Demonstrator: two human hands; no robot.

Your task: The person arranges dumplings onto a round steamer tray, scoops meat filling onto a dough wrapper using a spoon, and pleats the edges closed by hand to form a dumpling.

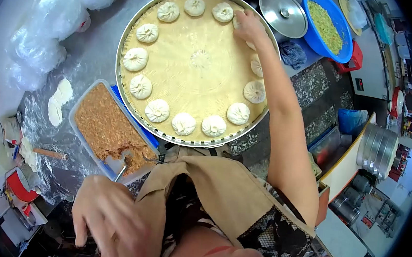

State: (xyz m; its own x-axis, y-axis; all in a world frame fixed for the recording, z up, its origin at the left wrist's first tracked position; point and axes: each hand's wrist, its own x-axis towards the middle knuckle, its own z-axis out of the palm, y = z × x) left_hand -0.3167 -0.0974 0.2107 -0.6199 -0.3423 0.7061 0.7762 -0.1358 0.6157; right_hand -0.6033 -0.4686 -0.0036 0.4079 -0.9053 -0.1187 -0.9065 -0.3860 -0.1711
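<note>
A large round steamer tray [197,93] with a yellowish woven liner holds a ring of pleated buns, among them a near bun [183,124]. At the tray's far right edge, my right hand [249,26] has its fingers closed on a bun [236,22], which they partly cover. My left hand [108,213] hovers low at the left, slightly blurred, fingers apart and holding nothing. Just beyond it stands a clear rectangular tub [72,120] of brownish filling [110,119]. A metal spoon [122,170] rests in the tub's scooped-out near corner.
Flat dough pieces [60,102], a rolling pin [50,154] and a dough lump [29,155] lie on the floured table [86,62] at left. Plastic bags [46,39] stand behind. A metal lid [283,13] and a blue basin [348,30] of green-yellow filling sit far right.
</note>
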